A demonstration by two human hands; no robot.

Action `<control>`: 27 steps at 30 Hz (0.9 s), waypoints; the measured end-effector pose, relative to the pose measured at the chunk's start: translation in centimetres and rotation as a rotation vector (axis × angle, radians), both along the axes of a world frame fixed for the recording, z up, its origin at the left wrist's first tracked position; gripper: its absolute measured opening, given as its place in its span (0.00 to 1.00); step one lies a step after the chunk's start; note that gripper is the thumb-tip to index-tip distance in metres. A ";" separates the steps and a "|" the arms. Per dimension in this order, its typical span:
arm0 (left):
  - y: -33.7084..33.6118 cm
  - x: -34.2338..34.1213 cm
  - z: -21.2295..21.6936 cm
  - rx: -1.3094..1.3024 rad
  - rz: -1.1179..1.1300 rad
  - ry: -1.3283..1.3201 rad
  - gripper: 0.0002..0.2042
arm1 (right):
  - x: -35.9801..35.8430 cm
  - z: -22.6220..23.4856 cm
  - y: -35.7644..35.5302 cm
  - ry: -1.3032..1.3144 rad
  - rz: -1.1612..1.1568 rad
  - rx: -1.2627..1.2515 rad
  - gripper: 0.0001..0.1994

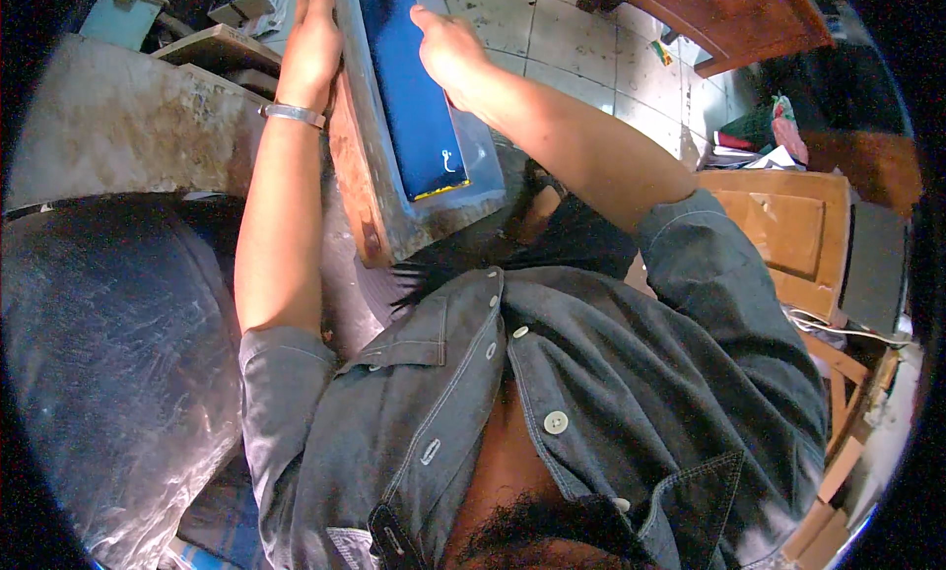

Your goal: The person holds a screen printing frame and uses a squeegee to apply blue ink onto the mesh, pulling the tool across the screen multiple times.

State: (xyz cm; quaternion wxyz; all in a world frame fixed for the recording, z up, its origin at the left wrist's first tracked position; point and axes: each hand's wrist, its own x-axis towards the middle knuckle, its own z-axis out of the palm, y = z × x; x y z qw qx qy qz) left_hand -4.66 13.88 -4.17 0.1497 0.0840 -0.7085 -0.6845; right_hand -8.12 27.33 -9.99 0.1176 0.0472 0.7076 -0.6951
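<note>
A long, glossy dark blue panel [414, 107] with a yellow near edge and a small white squiggle lies lengthwise on a thick wooden board [357, 191]. The board has a worn brown side and a greyish top, and its near end is close to my body. My left hand [313, 53], with a metal bracelet at the wrist, is closed along the board's left side; its fingertips are partly cut off by the picture's top. From the right, my right hand [453, 58] grips the panel's right edge. Its thumb shows on top, while the other fingers are hidden.
A worn, stained slab [148, 127] stands at the left, above a dark plastic-covered bulk [108, 373]. Brown wooden furniture [719, 18] is at the far right over the tiled floor [562, 38]. A wooden cabinet door [778, 230], papers and a white cable lie at the right.
</note>
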 end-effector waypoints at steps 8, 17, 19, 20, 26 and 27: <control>-0.3 -1.1 -1.0 0.031 -0.010 -0.166 0.33 | -0.3 -0.1 0.6 -0.038 0.112 -0.084 0.23; -1.3 -2.0 -2.2 -0.106 -0.005 -0.066 0.32 | 0.6 1.6 1.0 -0.110 0.014 -0.196 0.23; -1.2 -2.2 -2.3 -0.082 -0.028 -0.108 0.32 | 0.2 1.4 1.1 -0.112 0.009 -0.232 0.22; -1.0 -2.2 -2.1 -0.053 -0.047 -0.151 0.31 | 0.1 1.3 1.2 -0.112 0.006 -0.235 0.22; -0.5 -2.6 -2.1 -0.029 -0.057 -0.120 0.32 | -1.2 -0.6 1.1 -0.127 0.045 -0.356 0.23; -0.5 -2.5 -2.1 -0.034 -0.058 -0.119 0.32 | -1.4 -1.2 0.9 -0.056 0.038 -0.314 0.23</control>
